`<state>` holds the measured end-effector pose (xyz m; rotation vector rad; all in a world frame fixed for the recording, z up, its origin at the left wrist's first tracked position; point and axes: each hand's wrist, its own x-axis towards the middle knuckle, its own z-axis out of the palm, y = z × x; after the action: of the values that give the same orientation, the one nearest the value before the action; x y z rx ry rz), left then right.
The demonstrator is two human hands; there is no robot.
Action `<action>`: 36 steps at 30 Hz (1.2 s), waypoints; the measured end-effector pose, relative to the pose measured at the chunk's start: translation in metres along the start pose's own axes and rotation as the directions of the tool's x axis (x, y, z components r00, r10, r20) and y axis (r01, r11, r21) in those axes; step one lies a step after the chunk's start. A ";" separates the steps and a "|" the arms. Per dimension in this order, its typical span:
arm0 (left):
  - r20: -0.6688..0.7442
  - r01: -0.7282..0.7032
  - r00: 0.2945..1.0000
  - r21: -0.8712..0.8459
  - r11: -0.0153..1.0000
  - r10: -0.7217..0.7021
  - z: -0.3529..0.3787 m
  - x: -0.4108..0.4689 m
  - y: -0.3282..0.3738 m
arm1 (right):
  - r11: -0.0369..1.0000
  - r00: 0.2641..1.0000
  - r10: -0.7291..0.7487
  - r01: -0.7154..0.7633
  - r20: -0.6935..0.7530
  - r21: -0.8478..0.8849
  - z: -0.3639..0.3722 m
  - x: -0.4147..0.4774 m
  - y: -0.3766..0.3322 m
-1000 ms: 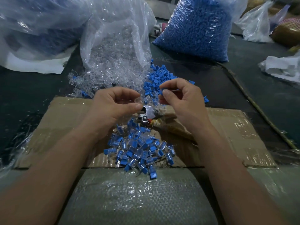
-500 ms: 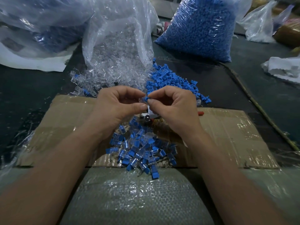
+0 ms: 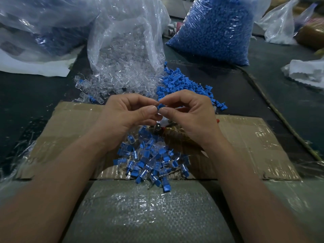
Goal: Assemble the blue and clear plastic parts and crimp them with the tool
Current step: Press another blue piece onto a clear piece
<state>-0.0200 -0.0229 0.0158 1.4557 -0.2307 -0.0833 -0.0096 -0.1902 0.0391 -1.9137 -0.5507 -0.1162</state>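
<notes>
Above the cardboard [image 3: 254, 137], pinching one blue part [image 3: 160, 107] between the curled thumb and fingers of left hand [image 3: 122, 116] and right hand [image 3: 191, 118], with the tool [image 3: 158, 128] lying on the cardboard below and assembled pieces [image 3: 150, 160] heaped at its near edge.

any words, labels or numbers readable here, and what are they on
None can be read.
cardboard: no print visible.
bag of clear parts, bag of blue parts: no labels visible.
blue part pinched between left hand and right hand: too small to tell.
tool: mostly hidden.
</notes>
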 end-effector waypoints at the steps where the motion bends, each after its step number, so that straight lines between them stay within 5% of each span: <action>1: 0.007 0.006 1.000 -0.005 1.000 -0.006 0.000 0.000 0.000 | 1.000 1.000 -0.015 0.015 0.004 -0.005 0.000 0.000 0.001; 17: -0.031 -0.037 0.999 -0.030 0.999 0.036 0.002 0.000 -0.003 | 0.957 0.983 -0.175 0.156 -0.056 -0.244 0.000 -0.001 0.007; 36: -0.011 0.034 0.999 -0.104 0.994 -0.036 -0.001 0.001 -0.001 | 0.978 0.988 -0.151 0.152 0.015 -0.144 0.000 0.000 0.007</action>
<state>-0.0190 -0.0221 0.0145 1.3562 -0.1874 -0.1124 -0.0069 -0.1928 0.0332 -2.0110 -0.7072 -0.2568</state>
